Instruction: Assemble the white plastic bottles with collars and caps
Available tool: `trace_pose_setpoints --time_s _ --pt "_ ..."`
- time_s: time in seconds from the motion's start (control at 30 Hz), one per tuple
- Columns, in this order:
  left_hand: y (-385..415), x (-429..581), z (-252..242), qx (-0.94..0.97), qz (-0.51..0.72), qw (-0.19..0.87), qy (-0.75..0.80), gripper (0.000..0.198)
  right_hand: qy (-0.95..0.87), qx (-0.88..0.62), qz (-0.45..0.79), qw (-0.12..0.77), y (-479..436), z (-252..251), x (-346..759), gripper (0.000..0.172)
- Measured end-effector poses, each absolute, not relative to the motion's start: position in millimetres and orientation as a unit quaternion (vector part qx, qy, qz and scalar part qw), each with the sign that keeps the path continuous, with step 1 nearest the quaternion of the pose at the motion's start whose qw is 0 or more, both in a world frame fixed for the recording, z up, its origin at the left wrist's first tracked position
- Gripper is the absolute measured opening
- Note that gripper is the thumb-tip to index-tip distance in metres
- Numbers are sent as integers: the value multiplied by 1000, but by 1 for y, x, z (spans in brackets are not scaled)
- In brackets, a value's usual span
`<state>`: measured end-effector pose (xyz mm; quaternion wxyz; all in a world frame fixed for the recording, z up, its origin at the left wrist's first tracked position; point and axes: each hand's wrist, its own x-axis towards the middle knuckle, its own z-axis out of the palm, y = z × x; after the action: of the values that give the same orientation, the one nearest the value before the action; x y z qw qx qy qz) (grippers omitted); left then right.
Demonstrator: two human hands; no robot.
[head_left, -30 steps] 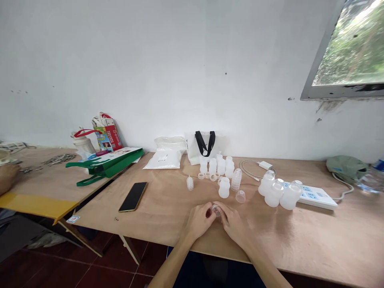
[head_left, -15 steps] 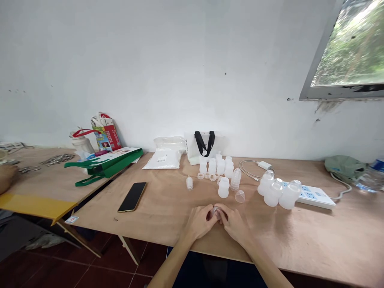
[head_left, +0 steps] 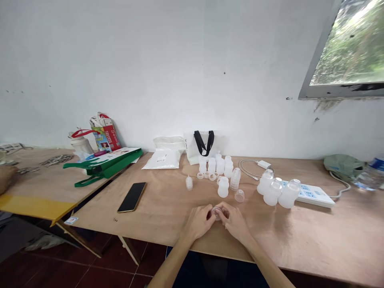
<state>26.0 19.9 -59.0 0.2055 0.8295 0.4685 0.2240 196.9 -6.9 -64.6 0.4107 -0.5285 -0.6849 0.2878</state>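
Note:
Close to the table's front edge, my left hand (head_left: 201,222) and my right hand (head_left: 232,222) meet, fingers closed round a small whitish bottle collar ring (head_left: 216,209). Its upper rim shows between the fingertips; the rest is covered. Ahead of the hands stands a frosted baby bottle (head_left: 223,187) with no cap. Beside that are a stack of clear caps (head_left: 235,179) and a single clear domed cap (head_left: 239,195). Left of them sits a small stack of bottle nipples (head_left: 189,183). Several loose collar rings (head_left: 200,175) lie before a group of frosted bottles (head_left: 228,167).
Three capped bottles (head_left: 273,194) stand by a white power strip (head_left: 315,196). A phone (head_left: 132,197) lies left, near a green bag (head_left: 111,168). Behind are a white package (head_left: 162,159), a paper bag (head_left: 192,154) and a cable (head_left: 246,170). Another person's hand (head_left: 6,178) is far left.
My fingers have shifted slightly on the collar ring, and more of its round rim shows. The view has moved a little; the things on the table stay put.

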Motion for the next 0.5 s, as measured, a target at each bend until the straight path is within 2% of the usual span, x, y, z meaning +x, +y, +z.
trace_pose_setpoints --time_s 0.13,0.27,0.5 --pt "20 27 -59 814 241 220 481 27 -666 -522 312 433 -7 -62 196 30" --pt "22 26 -61 804 258 241 478 30 -630 -504 373 457 -6 -65 197 44" --pt "23 26 -67 807 273 223 474 35 -653 -518 329 443 -5 -70 196 48"
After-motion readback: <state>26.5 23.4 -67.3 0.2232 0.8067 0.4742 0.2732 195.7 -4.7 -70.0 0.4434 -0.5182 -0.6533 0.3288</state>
